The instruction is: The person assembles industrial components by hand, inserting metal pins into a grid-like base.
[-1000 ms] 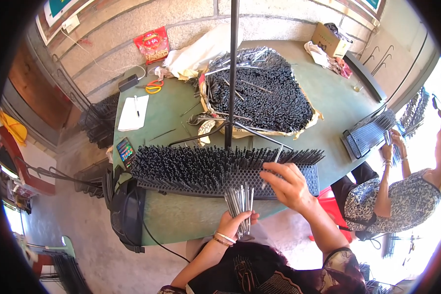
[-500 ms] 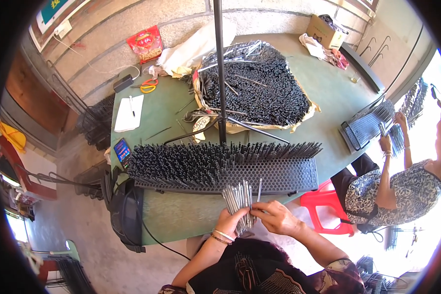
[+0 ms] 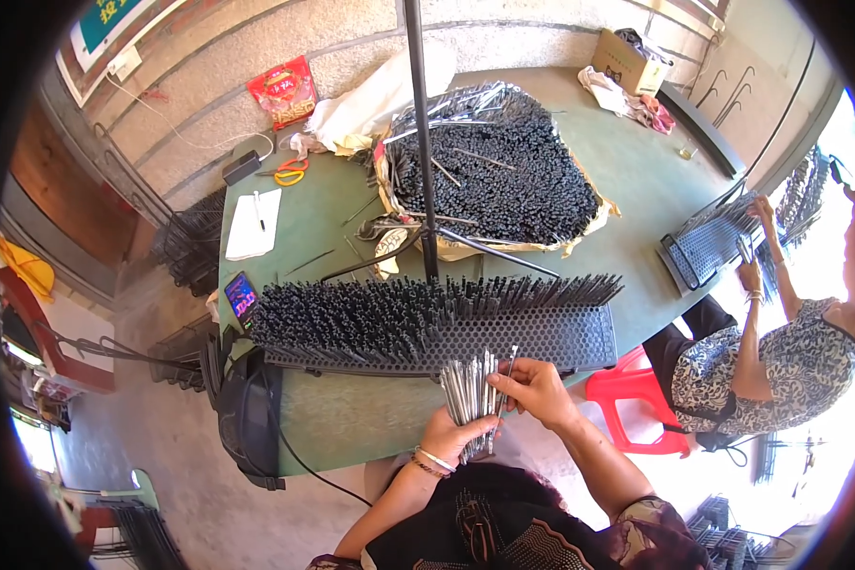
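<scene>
My left hand (image 3: 449, 436) is closed round a bundle of thin silvery metal rods (image 3: 467, 385), which stand roughly upright and fan a little at the top. Beside the bundle's right edge, my right hand (image 3: 540, 389) pinches a single rod (image 3: 513, 357) between thumb and fingers. Just beyond both hands lies a long black perforated rack (image 3: 565, 337). Dark rods (image 3: 342, 318) stand upright in its holes, packed densely on the left and along the back, while holes at the front right show bare.
A paper-lined heap of dark rods (image 3: 513, 180) sits behind the rack, with a black upright pole (image 3: 421, 123) before it. On the left are a phone (image 3: 241, 296), paper (image 3: 253, 224), scissors (image 3: 292, 171) and a black bag (image 3: 247, 418). At right, a co-worker (image 3: 765, 370) handles another rack (image 3: 708, 249).
My right hand has moved slightly up and right, with a rod now pinched near its top. The bundle has shifted a little right. The co-worker's hands have moved slightly.
</scene>
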Tool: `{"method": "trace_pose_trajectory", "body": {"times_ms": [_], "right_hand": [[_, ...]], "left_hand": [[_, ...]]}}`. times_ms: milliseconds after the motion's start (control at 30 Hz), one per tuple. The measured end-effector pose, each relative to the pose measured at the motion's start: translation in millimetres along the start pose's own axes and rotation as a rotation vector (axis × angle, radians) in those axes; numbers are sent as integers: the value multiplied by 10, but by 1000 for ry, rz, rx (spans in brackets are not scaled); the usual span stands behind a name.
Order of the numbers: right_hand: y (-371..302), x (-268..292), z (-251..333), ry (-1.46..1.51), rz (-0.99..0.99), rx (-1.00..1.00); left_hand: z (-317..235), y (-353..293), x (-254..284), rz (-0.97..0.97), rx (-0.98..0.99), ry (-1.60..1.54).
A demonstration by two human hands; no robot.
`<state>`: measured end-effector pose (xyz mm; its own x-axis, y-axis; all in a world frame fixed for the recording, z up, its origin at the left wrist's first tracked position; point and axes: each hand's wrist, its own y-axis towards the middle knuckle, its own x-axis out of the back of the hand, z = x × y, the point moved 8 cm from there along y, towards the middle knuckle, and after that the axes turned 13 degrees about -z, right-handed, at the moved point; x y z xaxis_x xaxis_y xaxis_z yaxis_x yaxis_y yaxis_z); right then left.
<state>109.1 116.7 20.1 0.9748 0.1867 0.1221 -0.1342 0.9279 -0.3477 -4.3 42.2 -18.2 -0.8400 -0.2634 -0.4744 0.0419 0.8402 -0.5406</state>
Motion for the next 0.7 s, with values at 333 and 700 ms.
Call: {"method": "trace_pose_trajectory", "body": {"times_ms": [333, 700], "right_hand": [[49, 13, -31, 55, 102, -52], [301, 630, 974, -5, -541, 643]], "left_hand": [[80, 49, 18, -16, 15, -25], [146, 178, -24, -81, 118, -90]]}}
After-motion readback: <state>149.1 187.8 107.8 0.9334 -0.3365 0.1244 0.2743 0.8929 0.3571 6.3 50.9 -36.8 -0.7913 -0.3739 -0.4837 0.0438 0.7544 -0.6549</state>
